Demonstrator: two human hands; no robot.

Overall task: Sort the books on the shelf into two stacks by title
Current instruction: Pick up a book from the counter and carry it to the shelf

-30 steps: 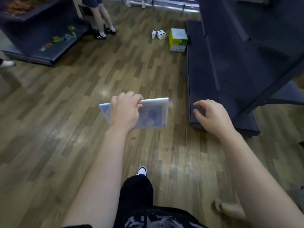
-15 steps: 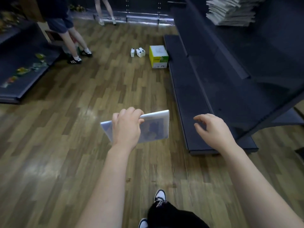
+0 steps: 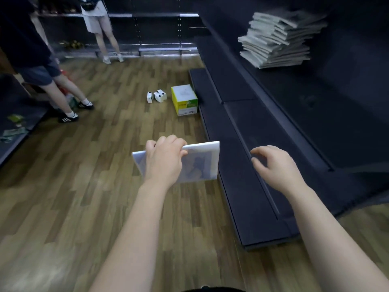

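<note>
Head view. Book (image 3: 203, 163), one, thin, pale cover with a bluish picture: held in the air over the wooden floor (image 3: 84, 186), beside the front edge of the bottom shelf (image 3: 242, 131). Left hand (image 3: 163, 160): grips the book along its top edge, fingers curled over it, as in both earlier frames. Right hand (image 3: 275, 167): holds nothing, fingers loosely curled and apart, over the bottom shelf; pose unchanged.

Stack of books (image 3: 277, 39): pale, unevenly piled, on the upper shelf (image 3: 311, 98) toward its far end. It is now wholly in view; half a second ago only its lower part showed, a second ago none.

Yellow box (image 3: 185, 100), small white boxes (image 3: 156, 96): on the floor near the bottom shelf's far end, lower in frame than before.

Wearer's shoe: gone from the bottom edge.
</note>
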